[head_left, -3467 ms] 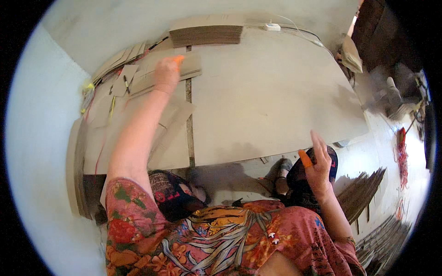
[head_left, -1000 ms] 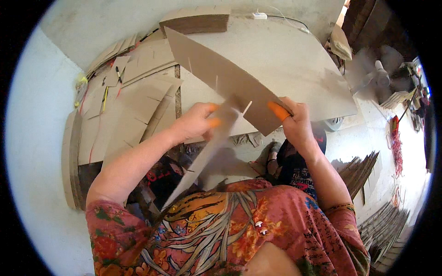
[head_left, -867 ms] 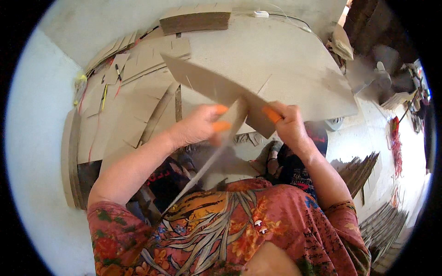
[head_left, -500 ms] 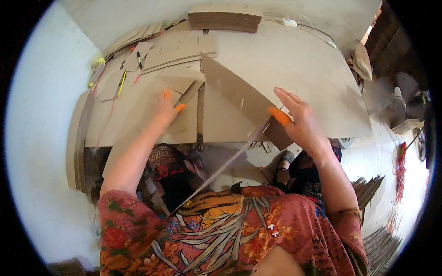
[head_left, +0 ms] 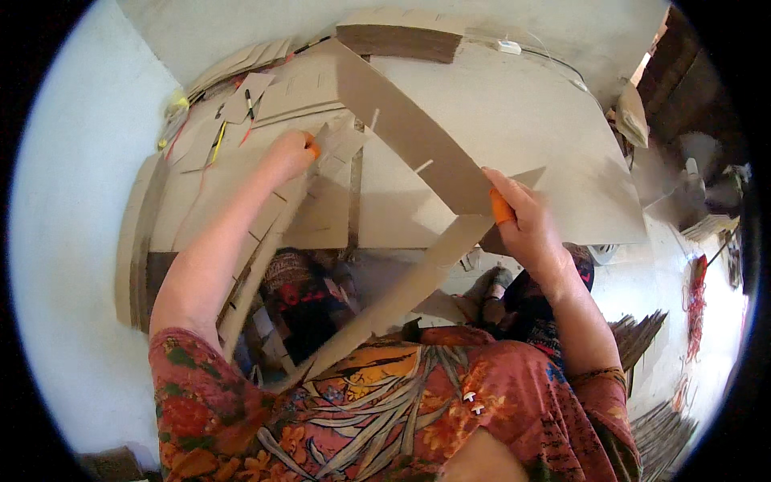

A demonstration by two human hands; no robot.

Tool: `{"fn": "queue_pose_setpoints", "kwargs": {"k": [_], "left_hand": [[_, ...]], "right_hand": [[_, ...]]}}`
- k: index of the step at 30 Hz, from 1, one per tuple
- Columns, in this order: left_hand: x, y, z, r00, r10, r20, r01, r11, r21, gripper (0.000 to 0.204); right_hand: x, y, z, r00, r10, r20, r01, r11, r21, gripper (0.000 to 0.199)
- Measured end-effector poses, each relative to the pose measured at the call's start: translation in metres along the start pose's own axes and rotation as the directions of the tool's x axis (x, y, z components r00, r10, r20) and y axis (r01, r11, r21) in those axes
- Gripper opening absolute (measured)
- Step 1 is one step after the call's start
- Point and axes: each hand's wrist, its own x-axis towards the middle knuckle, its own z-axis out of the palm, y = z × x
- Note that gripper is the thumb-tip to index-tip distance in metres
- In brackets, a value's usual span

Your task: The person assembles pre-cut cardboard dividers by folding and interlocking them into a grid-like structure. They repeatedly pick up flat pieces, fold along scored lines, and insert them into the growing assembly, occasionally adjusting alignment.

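Pale walls, a broad cardboard-covered worktable (head_left: 514, 120). Right hand (head_left: 526, 225) pinches the long cardboard strip (head_left: 418, 136) at its fold, over the near edge; left hand (head_left: 285, 157) closes on flat pieces. Light, stiff, creases easily, I'd say.

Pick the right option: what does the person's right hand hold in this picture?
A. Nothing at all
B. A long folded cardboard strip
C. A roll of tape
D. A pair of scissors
B: the right hand grips the long folded cardboard strip at its bend, above the work table.
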Motion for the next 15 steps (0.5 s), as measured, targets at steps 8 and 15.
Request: {"fn": "queue_pose_setpoints", "kwargs": {"k": [8,15], "left_hand": [[-0.046,0.135,0.014,0.826,0.319,0.465,-0.075,0.879,-0.470,0.024],[-0.012,0.053,0.046,0.986,0.074,0.150,-0.031,0.962,-0.271,0.047]], "right_hand": [[-0.007,0.006,-0.009,0.979,0.102,0.176,-0.090,0.993,-0.074,0.043],[-0.008,0.018,-0.022,0.971,0.180,0.157,-0.169,0.982,-0.078,0.039]]}}
